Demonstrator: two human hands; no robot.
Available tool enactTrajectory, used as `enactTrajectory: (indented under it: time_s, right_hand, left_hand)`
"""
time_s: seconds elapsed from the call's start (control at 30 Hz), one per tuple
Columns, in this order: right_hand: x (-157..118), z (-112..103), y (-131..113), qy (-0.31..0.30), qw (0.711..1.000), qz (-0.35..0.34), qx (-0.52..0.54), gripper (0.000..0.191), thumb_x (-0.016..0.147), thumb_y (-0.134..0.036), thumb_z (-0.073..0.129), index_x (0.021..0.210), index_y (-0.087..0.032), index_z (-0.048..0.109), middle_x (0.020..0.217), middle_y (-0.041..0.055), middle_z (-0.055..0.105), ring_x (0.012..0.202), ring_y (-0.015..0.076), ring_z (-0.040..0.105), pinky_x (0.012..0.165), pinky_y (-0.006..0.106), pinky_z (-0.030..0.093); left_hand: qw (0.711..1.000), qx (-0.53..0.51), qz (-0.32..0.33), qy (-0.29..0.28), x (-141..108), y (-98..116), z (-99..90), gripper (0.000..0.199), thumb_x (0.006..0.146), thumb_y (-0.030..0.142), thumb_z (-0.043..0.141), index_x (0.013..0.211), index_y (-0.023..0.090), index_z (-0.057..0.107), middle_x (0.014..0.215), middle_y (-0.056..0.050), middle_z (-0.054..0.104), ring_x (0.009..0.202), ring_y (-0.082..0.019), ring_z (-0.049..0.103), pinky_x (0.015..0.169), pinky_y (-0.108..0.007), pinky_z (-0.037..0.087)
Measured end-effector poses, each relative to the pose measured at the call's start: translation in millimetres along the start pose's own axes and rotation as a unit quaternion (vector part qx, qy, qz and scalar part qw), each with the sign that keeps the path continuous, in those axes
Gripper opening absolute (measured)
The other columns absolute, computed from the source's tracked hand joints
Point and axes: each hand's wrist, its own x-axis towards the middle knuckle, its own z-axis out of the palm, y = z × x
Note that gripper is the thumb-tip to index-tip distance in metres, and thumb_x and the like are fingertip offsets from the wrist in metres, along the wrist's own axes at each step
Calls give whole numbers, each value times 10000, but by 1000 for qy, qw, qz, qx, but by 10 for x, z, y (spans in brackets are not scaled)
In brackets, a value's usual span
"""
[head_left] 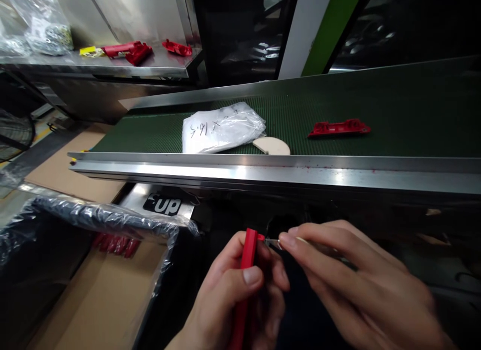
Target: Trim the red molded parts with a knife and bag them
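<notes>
At the lower middle, my left hand (225, 295) is wrapped round a long red plastic part (248, 252), its thumb lying across it. The part's upper end points up, and a small red nub juts from its right side. My right hand (353, 280) pinches a thin-bladed knife (273, 242) between thumb and fingers. The blade's tip is at the nub; whether it touches I cannot tell. Most of the knife's handle is hidden by the fingers. Beyond both hands, a similar red plastic piece (340, 128) lies on the green conveyor belt (406, 114).
The conveyor's metal rail (263, 172) runs across in front of my hands. A pack of plastic bags (221, 127) and a cream curved piece (276, 146) lie on the belt. At left stands a plastic-lined bin (171, 239) with red parts; more red parts (130, 51) sit on a steel table.
</notes>
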Motion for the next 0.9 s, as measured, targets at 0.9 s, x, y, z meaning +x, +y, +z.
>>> enactTrajectory:
  time_s: [0.9]
  right_hand:
    - [-56,-12,16,5,999,-26,-26,347,880,-34,540,1189,-140,657,1055,97,658,937,152,599,765,265,516]
  left_hand:
    - [996,-55,39,-53,23,-136,-60,228,942,257,429,1104,152,551,974,-103,628,511,-68,585,438,-118,435]
